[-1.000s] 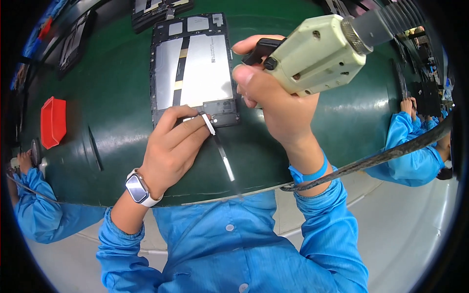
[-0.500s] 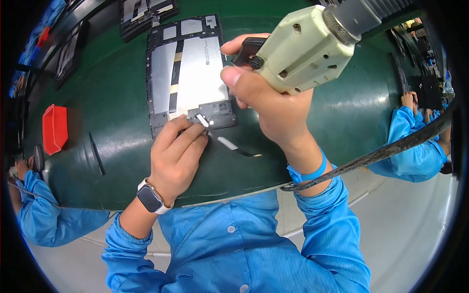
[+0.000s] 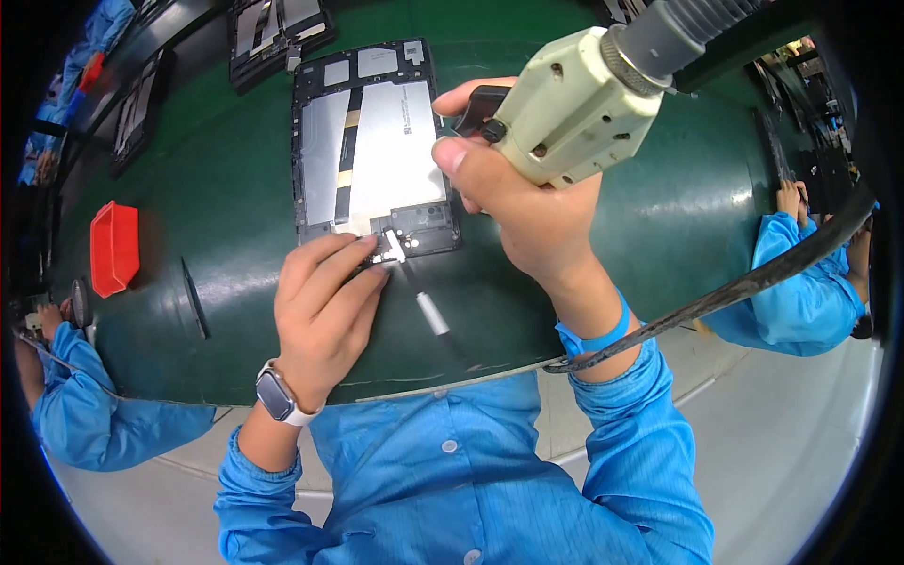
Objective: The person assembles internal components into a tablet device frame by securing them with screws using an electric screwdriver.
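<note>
An opened tablet (image 3: 405,141) with a dark frame and silver inner plates lies in front of me. My left hand (image 3: 325,301) rests over its lower edge, with bent fingers close together on the frame; the thumb is hidden. Beside those fingertips, a thin black flex cable (image 3: 409,275) with white pieces reaches past the edge toward me; its far end is blurred. My right hand (image 3: 527,202) is closed round a pale electric screwdriver (image 3: 574,113) with a black lever, over the tablet's right side. The tool's tip is out of sight.
A red bin (image 3: 115,249) and dark tweezers (image 3: 195,299) lie on the green table (image 3: 650,245) to the left. More opened tablets (image 3: 268,38) stand at the back left. A thick dark cable (image 3: 744,287) runs past my right wrist. Co-workers' blue sleeves (image 3: 800,273) show at both sides.
The flex cable's loose end has swung down toward me. My left hand has shifted slightly left along the tablet's edge, away from the white piece. The right hand still holds the screwdriver.
</note>
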Demonstrator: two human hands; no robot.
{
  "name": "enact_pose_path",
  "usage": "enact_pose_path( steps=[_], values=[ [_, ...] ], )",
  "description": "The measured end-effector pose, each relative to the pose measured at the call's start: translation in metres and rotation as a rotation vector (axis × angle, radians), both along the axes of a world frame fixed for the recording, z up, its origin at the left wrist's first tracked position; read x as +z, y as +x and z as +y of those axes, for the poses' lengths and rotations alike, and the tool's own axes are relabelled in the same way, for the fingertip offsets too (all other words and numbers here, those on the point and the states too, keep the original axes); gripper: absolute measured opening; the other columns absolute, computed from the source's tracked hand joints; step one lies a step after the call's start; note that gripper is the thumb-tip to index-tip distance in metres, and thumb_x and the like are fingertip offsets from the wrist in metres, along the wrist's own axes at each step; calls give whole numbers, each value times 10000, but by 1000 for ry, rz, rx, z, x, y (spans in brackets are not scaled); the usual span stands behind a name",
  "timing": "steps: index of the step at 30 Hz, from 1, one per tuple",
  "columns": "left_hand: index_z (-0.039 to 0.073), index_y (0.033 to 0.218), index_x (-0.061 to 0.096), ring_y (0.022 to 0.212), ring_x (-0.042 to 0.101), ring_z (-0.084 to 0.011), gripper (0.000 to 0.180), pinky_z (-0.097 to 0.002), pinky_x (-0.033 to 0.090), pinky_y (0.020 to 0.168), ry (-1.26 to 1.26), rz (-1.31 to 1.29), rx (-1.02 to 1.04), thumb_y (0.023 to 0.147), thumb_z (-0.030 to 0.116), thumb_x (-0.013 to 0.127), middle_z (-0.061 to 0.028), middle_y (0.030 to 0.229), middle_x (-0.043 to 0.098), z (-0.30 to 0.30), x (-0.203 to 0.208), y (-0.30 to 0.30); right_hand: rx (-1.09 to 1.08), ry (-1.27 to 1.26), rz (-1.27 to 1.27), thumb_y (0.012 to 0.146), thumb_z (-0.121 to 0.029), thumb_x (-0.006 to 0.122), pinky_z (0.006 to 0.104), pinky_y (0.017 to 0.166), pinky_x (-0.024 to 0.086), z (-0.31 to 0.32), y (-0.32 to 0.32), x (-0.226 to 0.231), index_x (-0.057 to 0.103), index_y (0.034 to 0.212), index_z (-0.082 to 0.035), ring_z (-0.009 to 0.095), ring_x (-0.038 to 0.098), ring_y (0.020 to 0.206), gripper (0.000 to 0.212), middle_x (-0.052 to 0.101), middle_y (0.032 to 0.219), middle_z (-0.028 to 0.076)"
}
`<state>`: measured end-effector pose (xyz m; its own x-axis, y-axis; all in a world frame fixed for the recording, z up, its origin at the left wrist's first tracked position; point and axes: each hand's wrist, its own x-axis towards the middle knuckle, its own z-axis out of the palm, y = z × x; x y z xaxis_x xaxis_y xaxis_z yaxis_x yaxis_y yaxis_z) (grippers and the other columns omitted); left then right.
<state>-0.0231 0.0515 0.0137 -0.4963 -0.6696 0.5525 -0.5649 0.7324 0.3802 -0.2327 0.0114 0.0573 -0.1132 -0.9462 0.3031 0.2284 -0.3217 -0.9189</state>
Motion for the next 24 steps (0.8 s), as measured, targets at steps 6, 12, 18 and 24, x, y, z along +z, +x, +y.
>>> enact_pose_path(
  steps=[6,12,18,24],
  values=[
    [-4,1007,671,1043,633,-372,351,-446,519,880,-4,-103,-18,675,-21,785,-145,1113,677,-23,-3,18,-95,-35,13,792,-3,717,202,495,416,-2,-2,5,653,1046,32,68,522,551,264,609,739,30],
    [-3,932,714,1059,649,-327,262,-440,505,942,70,7,-75,675,-18,768,-116,1080,728,-78,-6,52,-208,-99,53,802,20,692,211,489,405,-13,-15,1,635,1046,35,75,523,544,251,600,721,39],
    [5,935,715,1065,643,-315,248,-408,514,923,104,119,-236,693,-13,765,-109,1070,725,-114,-7,21,-230,-21,-38,784,38,710,228,477,451,-28,-22,-2,597,1014,11,84,557,577,258,668,944,79],
    [3,952,690,1031,633,-321,217,-399,520,889,-14,120,-261,745,13,756,-111,1072,709,-157,-14,-6,-261,7,7,784,42,705,228,485,459,-40,-26,-5,588,1005,16,89,566,607,252,656,926,83]
  ],
)
